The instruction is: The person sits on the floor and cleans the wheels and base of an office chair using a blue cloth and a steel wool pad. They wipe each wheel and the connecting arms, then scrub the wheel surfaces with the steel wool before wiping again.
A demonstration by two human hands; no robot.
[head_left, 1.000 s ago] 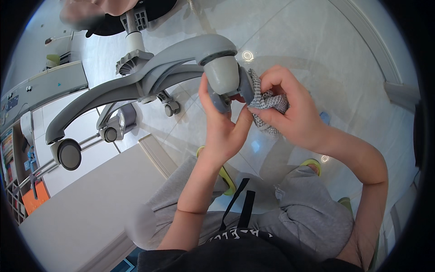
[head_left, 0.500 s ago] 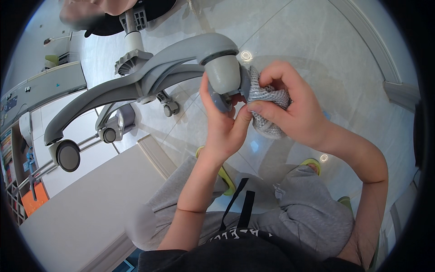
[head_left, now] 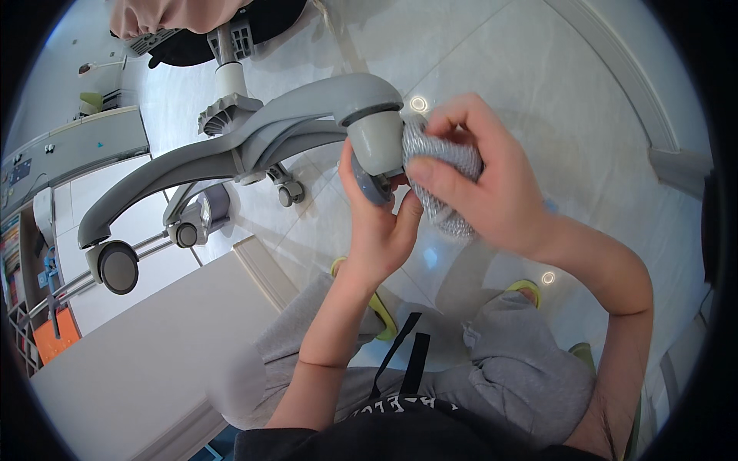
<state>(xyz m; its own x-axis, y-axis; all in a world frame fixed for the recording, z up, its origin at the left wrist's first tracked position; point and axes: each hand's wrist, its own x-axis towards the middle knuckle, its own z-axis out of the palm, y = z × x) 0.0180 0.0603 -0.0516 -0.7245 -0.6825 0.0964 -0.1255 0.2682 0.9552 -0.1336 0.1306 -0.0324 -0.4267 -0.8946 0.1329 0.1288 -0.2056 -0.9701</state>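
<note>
Since half a second ago, scrubbed higher: metal scouring pad now pressed up against the side of the grey caster housing, right hand shifted up and a little leftward with it. Fingers of that hand curled tight round the pad, thumb underneath, knuckles toward the camera. Left hand cupped below the caster wheel, thumb up along its left side, fingers closed about the wheel from beneath, steadying it. Pad touching both the housing and the wheel's edge, lower part of the pad hanging beneath the right palm. Grey star base of the upturned office chair stretching left from the housing, two more dark casters at the far arm ends, another small one near the middle. Pale tiled floor behind. Grey trousers and yellow-green slippers below the forearms
</note>
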